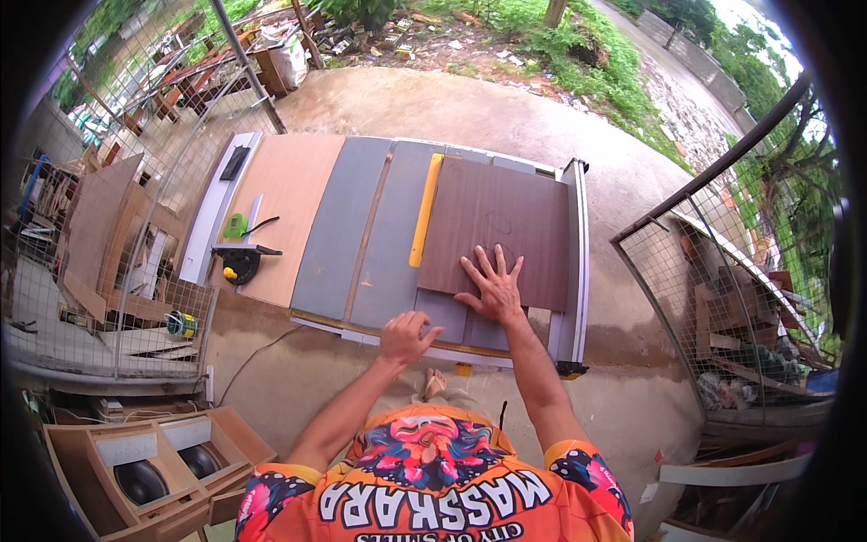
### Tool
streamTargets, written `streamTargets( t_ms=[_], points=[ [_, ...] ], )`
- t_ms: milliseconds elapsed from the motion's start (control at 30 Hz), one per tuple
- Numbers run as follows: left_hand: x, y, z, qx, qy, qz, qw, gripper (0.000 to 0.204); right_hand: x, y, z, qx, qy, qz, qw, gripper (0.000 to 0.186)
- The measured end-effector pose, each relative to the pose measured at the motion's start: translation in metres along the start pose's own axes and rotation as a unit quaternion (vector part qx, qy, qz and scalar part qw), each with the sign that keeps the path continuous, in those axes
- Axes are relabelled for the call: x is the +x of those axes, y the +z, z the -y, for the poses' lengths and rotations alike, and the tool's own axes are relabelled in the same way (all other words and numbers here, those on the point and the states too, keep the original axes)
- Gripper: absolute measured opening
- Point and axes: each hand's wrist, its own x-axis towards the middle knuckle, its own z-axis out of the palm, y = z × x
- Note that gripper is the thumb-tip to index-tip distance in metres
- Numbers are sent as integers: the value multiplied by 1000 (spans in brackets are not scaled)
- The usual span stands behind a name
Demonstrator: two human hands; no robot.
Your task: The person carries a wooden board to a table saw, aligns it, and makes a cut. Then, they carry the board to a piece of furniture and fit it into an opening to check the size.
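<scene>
My right hand [492,285] lies spread on a dark brown wood panel [456,217], fingers apart near its front edge. The panel rests on the right part of a grey saw table [336,235], beside a yellow strip [424,194] and next to a silver fence rail [575,262]. My left hand [406,339] is at the table's front edge, left of my right, holding nothing, with loosely bent fingers and thumb apart.
On the pale wood side board [298,194] lie a green tape measure [236,226] and a black miter gauge [239,264]. Mesh gates [722,298] stand at both sides, with scrap boards behind. Wooden speaker cabinets [158,461] sit lower left. A cord runs across the concrete.
</scene>
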Motion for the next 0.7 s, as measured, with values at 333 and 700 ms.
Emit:
streamTargets(
  t_ms=[333, 700],
  points=[
    [-159, -66, 57, 61, -267, 125, 954, 46, 6, 2, -2, -6, -2, 5, 1000, 85],
    [-294, -95, 110, 162, -549, 498, 652, 67, 9, 5, -7, -2, -1, 8, 1000, 86]
  ],
)
